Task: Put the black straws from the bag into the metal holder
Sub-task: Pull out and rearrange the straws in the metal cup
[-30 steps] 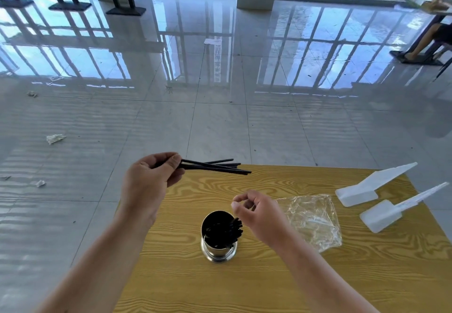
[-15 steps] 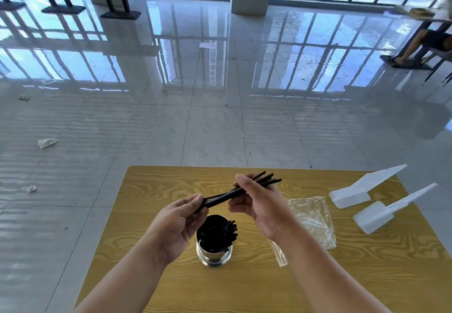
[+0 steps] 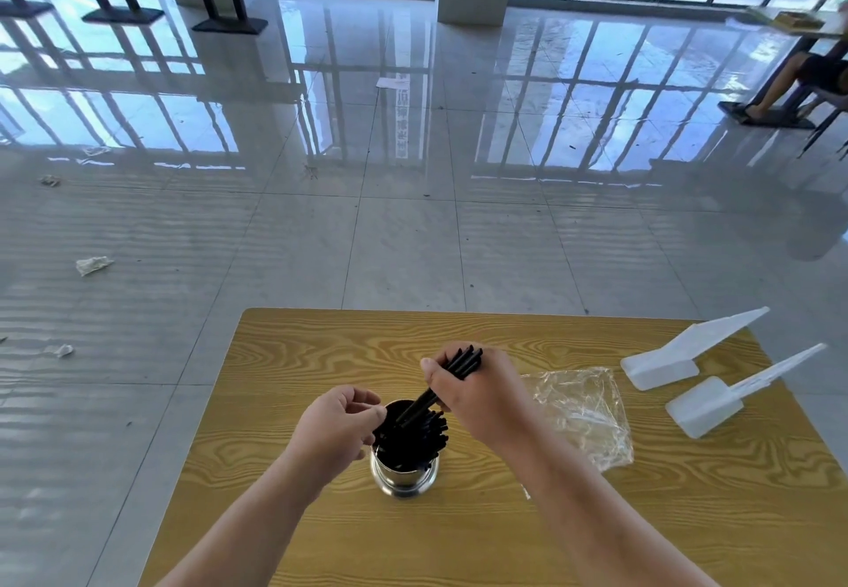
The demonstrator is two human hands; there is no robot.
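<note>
A shiny metal holder stands on the wooden table, with several black straws inside it. My right hand grips a small bundle of black straws, tilted steeply with the lower ends dipping into the holder's mouth. My left hand hovers at the holder's left rim with its fingers curled, thumb near forefinger, and I see nothing in it. The clear plastic bag lies crumpled and flat to the right of the holder, partly behind my right forearm.
Two white plastic scoop-like pieces lie at the table's right back corner. Beyond the table is a glossy tiled floor with paper scraps. A seated person's legs show at the far right.
The straw bundle passed from my left hand to my right hand and swung from near level to steep, its lower ends now in the holder. My left hand let go and sits by the rim.
</note>
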